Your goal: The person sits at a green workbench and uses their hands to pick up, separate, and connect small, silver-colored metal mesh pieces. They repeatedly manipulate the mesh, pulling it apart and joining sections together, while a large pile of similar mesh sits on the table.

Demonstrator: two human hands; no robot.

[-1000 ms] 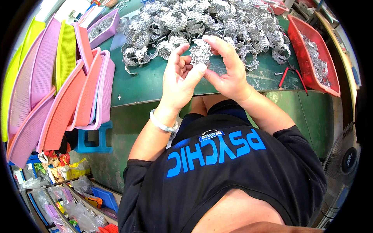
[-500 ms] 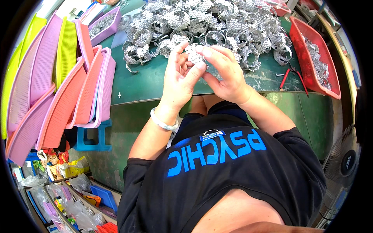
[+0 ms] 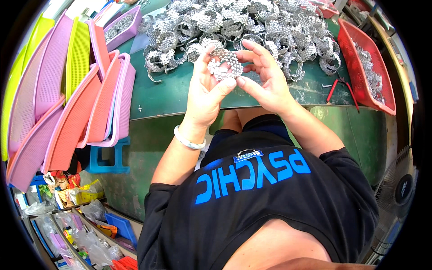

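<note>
Silver mesh strip (image 3: 223, 66), curled, held above the green table (image 3: 180, 92) edge: left hand (image 3: 208, 90) and right hand (image 3: 263, 78) both pinching it, before a heap of like strips (image 3: 252, 24).

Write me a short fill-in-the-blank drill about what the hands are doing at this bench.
1. The left hand and the right hand together hold one silvery sequin ring above the ____ tabletop.
2. The bangle sits on the ____ wrist.
3. The pliers with red handles lie beside the ____ basket.

Missing words: green; left; red
</note>
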